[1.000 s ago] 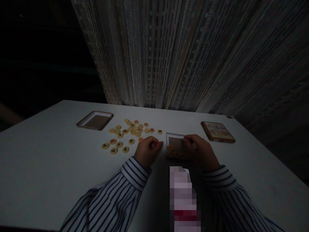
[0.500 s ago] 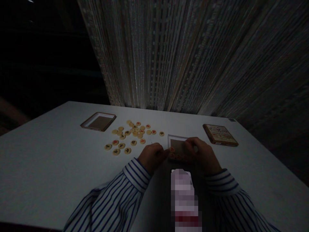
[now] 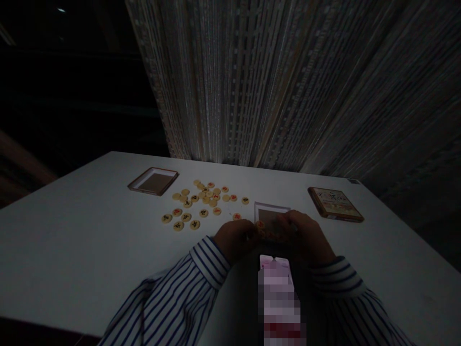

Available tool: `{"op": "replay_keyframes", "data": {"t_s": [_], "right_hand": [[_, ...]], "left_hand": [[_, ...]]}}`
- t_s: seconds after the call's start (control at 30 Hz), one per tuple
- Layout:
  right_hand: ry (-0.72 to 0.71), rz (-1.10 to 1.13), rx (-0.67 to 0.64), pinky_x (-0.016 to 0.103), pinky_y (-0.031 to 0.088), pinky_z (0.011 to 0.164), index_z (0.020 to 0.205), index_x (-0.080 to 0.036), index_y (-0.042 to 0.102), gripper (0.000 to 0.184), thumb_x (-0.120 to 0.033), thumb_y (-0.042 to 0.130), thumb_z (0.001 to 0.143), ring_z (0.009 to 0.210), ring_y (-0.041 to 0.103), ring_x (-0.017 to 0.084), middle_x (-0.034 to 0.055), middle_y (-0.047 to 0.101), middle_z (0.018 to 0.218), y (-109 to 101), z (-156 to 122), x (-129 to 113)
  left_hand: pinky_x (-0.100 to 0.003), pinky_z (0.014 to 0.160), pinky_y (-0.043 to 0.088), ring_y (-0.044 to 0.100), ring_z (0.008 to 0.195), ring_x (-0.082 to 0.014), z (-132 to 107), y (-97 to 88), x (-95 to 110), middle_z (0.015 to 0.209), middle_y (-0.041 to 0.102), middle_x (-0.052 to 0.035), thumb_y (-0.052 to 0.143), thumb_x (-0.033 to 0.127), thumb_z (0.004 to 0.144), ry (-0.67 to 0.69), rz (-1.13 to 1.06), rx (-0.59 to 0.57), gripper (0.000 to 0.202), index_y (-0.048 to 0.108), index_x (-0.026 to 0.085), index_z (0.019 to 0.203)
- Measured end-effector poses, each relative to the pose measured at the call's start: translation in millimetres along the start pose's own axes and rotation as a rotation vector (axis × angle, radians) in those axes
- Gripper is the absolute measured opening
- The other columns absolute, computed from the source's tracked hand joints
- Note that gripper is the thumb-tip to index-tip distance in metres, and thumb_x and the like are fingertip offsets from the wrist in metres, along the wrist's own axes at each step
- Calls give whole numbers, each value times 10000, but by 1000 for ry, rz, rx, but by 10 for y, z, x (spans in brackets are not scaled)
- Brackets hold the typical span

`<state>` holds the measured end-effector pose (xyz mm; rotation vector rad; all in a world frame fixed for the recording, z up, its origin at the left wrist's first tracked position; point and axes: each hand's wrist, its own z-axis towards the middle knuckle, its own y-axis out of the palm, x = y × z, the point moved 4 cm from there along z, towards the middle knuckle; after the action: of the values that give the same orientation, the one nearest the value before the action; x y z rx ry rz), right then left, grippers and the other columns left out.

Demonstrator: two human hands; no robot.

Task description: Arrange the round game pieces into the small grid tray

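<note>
A small clear tray (image 3: 271, 211) with a brown bottom lies on the white table (image 3: 90, 240) in front of me, with a few round game discs along its near edge. My left hand (image 3: 236, 240) is curled, its fingertips at the tray's near left corner; what they pinch is hidden. My right hand (image 3: 306, 235) is curled over the tray's right side and grips it. Several pale round discs (image 3: 201, 204) with red or black marks lie scattered to the left of the tray. One disc (image 3: 236, 216) lies just beyond my left hand.
An open brown box half (image 3: 153, 181) sits at the far left of the discs. A printed box lid (image 3: 334, 203) lies at the right. A wall of stacked ribbed material (image 3: 288, 81) rises behind the table. A blurred card (image 3: 279, 293) hangs below my chest.
My left hand has moved right from the loose discs to the tray's near left corner. My right hand has stayed on the tray. The view has shifted slightly.
</note>
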<state>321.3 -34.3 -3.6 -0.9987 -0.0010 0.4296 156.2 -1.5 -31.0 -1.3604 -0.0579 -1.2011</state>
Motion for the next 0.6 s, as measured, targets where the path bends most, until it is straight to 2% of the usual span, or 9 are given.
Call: {"op": "replay_keyframes", "data": {"t_s": [0.6], "right_hand": [[-23,-15,-76,263,374,567,683,-189,529,365,-332,282,910,606,521,145,34,583,651,24,-8,3]], "left_hand": [[-208,506,377,516,549,-103,-9,13,19,634,625,-18,557,269,775,-5,80,-22,159,648,148,723]]}}
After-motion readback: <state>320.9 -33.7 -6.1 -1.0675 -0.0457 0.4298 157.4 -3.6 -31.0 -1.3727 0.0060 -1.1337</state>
